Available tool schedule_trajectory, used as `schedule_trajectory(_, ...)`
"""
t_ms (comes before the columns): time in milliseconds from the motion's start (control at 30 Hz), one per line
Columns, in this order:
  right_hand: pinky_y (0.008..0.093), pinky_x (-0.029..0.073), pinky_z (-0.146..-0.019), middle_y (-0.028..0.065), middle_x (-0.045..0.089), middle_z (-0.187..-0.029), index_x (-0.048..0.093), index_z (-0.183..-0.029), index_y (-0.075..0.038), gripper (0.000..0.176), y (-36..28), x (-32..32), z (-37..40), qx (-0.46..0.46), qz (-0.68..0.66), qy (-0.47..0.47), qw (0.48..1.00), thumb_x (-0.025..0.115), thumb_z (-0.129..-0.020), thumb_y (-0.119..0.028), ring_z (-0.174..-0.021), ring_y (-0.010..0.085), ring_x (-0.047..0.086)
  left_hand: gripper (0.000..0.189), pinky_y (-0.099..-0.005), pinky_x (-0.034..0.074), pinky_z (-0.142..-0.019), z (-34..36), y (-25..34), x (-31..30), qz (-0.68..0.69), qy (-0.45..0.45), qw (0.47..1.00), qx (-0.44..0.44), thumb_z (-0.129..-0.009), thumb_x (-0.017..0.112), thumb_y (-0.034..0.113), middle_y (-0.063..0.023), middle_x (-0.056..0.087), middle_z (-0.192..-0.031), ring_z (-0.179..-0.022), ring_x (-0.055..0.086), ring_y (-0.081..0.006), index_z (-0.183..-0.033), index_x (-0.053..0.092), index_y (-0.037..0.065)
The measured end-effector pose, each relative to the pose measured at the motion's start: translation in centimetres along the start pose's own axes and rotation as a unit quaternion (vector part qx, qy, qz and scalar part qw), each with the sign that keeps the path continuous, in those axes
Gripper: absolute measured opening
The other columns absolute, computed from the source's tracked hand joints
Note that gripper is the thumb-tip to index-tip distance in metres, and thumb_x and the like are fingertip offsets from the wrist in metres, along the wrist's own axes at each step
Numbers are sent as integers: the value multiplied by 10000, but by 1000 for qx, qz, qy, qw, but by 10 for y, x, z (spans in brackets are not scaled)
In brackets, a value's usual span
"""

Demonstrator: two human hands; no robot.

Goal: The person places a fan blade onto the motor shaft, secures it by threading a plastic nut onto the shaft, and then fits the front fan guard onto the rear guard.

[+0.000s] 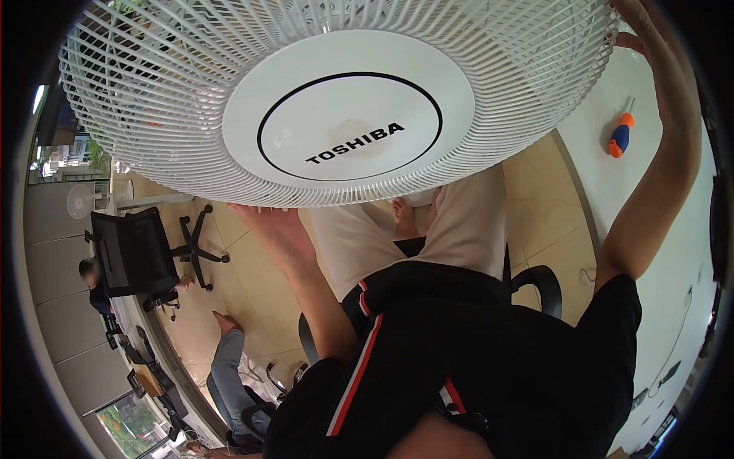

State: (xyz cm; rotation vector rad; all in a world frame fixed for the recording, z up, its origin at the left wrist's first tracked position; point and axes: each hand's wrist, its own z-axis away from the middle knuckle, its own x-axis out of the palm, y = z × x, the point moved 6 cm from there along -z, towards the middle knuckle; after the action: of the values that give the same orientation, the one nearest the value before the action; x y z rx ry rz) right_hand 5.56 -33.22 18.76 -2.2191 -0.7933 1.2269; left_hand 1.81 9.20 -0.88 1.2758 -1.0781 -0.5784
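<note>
A large white fan grille (489,84) fills the upper part of the view, its round centre plate marked "TOSHIBA" and facing me. My left hand (277,233) is at its lower rim, left of centre; the fingertips go behind the wires and are partly hidden. At the upper right, my right hand (641,34) grips the grille's side edge with thumb and fingers. The grille is tilted, above my lap. What lies behind it is mostly covered.
An orange and blue screwdriver (621,136) lies on the white table (650,206) to my right. A black office chair (136,249) stands on the left. Another person's leg (227,367) reaches across the floor at lower left. A small white fan (79,200) is farther back.
</note>
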Motion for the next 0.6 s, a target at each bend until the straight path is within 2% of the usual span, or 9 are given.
schedule_trajectory(200,284,464,-836,40,656,-1071,635,-1204,-16,554,12,1,-6,13,4,-24,1000,680,-892,-471,-1001,129,602,813,-509,255,-1175,-1,-6,-4,29,-28,999,-11,-989,391,698,-53,255,-1612,-1470,269,-251,-1598,202,193)
schedule_trajectory(300,272,456,-830,22,655,-1069,634,-1203,-22,527,32,-3,-17,31,28,-48,998,687,-897,-448,-997,111,596,746,-450,280,-1186,1,-4,-1,46,-51,998,8,-1032,359,628,-49,239,-1641,-1486,270,-232,-1612,155,206)
schedule_trajectory(367,264,451,-827,11,654,-1068,634,-1202,-26,510,32,-7,-17,29,9,-48,998,691,-899,-432,-994,99,592,721,-448,274,-1190,2,-4,3,48,-43,998,4,-1045,363,598,-49,243,-1646,-1492,270,-234,-1612,166,199)
schedule_trajectory(400,254,457,-759,3,648,-930,668,-1077,-72,527,23,-8,-18,15,-58,-20,998,802,-804,-502,-869,99,603,721,-448,275,-1189,1,-4,1,53,-32,998,-3,-1046,367,592,-52,254,-1640,-1486,283,-236,-1609,177,183)
schedule_trajectory(600,261,490,-720,18,632,-941,655,-1039,-49,506,13,-8,-22,14,-92,-18,996,822,-789,-456,-970,104,587,715,-455,302,-1173,-3,-7,-10,66,-15,997,-26,-1056,388,552,-73,300,-1613,-1457,335,-244,-1588,223,103)
